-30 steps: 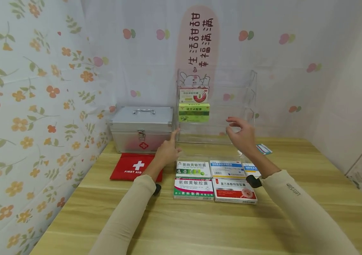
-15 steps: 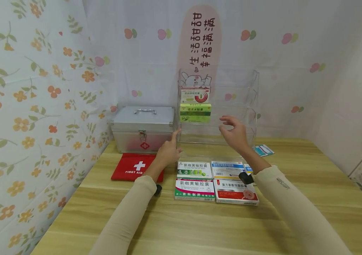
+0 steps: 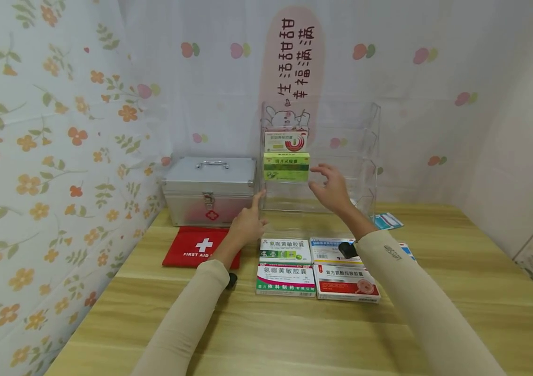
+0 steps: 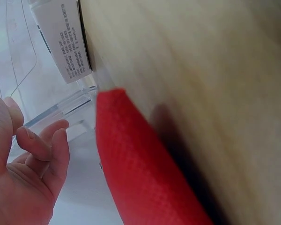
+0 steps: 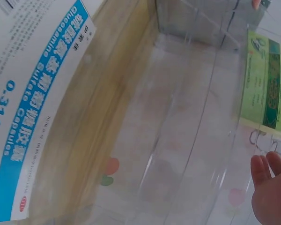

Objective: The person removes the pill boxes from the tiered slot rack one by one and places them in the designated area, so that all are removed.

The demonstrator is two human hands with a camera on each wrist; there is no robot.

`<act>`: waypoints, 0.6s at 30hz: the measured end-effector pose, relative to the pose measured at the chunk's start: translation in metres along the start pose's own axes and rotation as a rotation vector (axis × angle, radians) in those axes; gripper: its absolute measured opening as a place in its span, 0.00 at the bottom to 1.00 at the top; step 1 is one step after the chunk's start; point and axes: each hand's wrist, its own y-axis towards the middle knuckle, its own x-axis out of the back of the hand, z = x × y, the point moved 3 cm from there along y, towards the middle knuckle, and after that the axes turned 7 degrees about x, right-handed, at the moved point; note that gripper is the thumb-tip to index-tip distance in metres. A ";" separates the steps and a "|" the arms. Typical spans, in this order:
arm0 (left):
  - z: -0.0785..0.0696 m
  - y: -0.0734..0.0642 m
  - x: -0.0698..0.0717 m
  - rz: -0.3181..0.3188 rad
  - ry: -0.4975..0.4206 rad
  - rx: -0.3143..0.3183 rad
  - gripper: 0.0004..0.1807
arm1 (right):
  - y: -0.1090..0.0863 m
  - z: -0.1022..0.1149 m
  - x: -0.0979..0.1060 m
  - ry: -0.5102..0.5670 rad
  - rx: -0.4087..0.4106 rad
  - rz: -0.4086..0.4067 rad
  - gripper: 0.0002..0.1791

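Observation:
A clear plastic tiered rack (image 3: 365,137) stands at the back, with a green medicine box (image 3: 286,167) on a tier at its left. Above that sits a white-and-red medicine box (image 3: 286,141). My right hand (image 3: 332,189) is at the green box's right edge, thumb and index finger apart; the right wrist view shows a fingertip overlapping the green box (image 5: 267,82). My left hand (image 3: 246,225) is at the rack's lower left side, index finger extended to it. In the left wrist view, the left hand's (image 4: 35,173) other fingers bend loosely beside the clear edge.
Several medicine boxes lie in front, among them a pink-and-green one (image 3: 286,279), a red-and-white one (image 3: 347,282) and a green-striped one (image 3: 285,250). A silver case (image 3: 210,190) and a red first aid pouch (image 3: 186,248) are left. A blue packet (image 3: 388,221) lies right of the rack.
My right hand has moved left across the rack's front to the green box's right edge. The left hand has stayed at the rack's left side.

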 end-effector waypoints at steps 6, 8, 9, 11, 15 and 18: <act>0.001 -0.001 0.001 -0.009 -0.010 0.005 0.49 | 0.011 0.004 -0.001 -0.016 0.010 0.039 0.22; 0.001 -0.001 0.001 -0.004 -0.013 0.005 0.49 | 0.014 0.006 -0.002 -0.014 0.007 0.057 0.23; 0.001 -0.001 0.001 -0.001 -0.014 0.005 0.49 | 0.015 0.007 -0.002 -0.010 0.005 0.067 0.23; 0.002 0.000 0.000 0.003 -0.014 0.004 0.49 | 0.017 0.008 -0.003 -0.007 0.001 0.089 0.24; 0.003 0.001 -0.001 0.001 -0.015 -0.011 0.49 | 0.020 0.011 -0.006 -0.010 -0.005 0.128 0.27; 0.003 0.002 -0.002 -0.003 -0.017 -0.021 0.49 | 0.022 0.011 -0.007 -0.019 -0.005 0.142 0.28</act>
